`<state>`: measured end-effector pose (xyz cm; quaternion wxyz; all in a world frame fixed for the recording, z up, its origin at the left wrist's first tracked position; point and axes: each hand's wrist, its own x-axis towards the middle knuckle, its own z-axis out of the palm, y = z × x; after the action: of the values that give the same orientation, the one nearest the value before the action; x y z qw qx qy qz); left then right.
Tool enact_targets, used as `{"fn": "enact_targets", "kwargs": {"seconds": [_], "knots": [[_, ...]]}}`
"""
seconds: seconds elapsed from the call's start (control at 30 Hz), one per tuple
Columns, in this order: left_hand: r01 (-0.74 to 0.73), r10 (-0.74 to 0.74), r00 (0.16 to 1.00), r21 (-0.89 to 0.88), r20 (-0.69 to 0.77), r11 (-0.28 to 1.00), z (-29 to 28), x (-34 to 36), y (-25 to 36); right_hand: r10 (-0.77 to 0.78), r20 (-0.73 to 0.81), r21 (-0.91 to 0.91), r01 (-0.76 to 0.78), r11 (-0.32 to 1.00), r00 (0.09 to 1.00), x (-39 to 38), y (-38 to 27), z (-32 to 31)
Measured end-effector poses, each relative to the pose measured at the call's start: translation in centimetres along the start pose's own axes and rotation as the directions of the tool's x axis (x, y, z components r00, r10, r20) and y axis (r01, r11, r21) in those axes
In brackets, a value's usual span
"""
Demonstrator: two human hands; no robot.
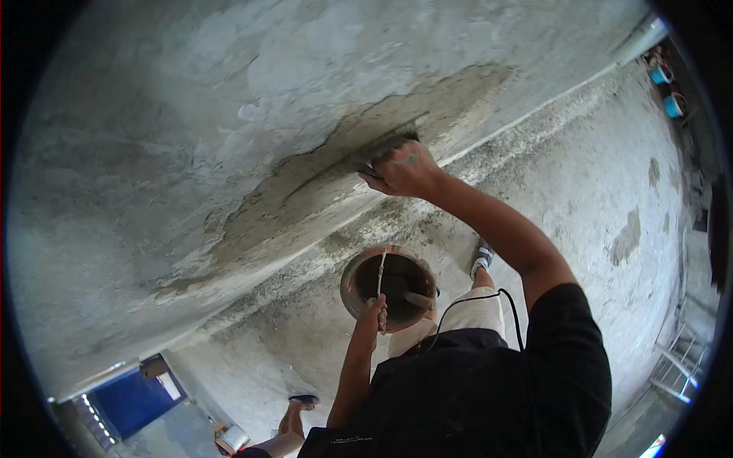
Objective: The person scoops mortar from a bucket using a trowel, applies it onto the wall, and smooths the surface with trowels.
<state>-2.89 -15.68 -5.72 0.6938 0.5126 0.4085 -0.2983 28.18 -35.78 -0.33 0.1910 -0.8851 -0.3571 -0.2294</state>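
My right hand (408,169) is closed around a trowel, whose long thin blade (397,141) lies against the wall (175,137). Under and around the blade spreads a darker, damp-looking patch of mortar (328,153), running along the lower wall. My left hand (378,313) grips the pale, crusted handle (382,267) of a round bucket (351,294). The bucket is held in front of my legs, its mouth facing up. A pale, stubby object (420,300) shows inside it; its kind I cannot make out.
A rough ledge (489,145) runs along the wall's foot, above the stained concrete floor (580,198). Another person's leg and sandal (304,399) show at lower left, near a blue panel (137,403). Light-blue buckets (673,105) stand far right; a metal ladder-like frame (679,362) stands lower right.
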Motion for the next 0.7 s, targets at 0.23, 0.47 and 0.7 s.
{"fn": "enact_targets", "kwargs": {"seconds": [0.23,0.47,0.7], "knots": [[0.023,-0.020,0.997,0.046,-0.068,0.999,-4.6,1.8,-2.4,0.201,0.785,-0.120,-0.175,0.977,0.586,-8.6,0.3,18.8],[-0.039,0.025,0.988,-0.093,-0.153,0.995,-7.3,-0.4,-3.6,0.037,0.444,0.035,-0.059,0.998,0.895,-5.5,-6.1,11.7],[-0.043,0.007,0.987,-0.218,-0.162,0.975,-9.8,-0.4,-2.8,-0.107,0.119,-0.055,0.115,0.992,0.987,5.1,-11.2,-1.5]]}}
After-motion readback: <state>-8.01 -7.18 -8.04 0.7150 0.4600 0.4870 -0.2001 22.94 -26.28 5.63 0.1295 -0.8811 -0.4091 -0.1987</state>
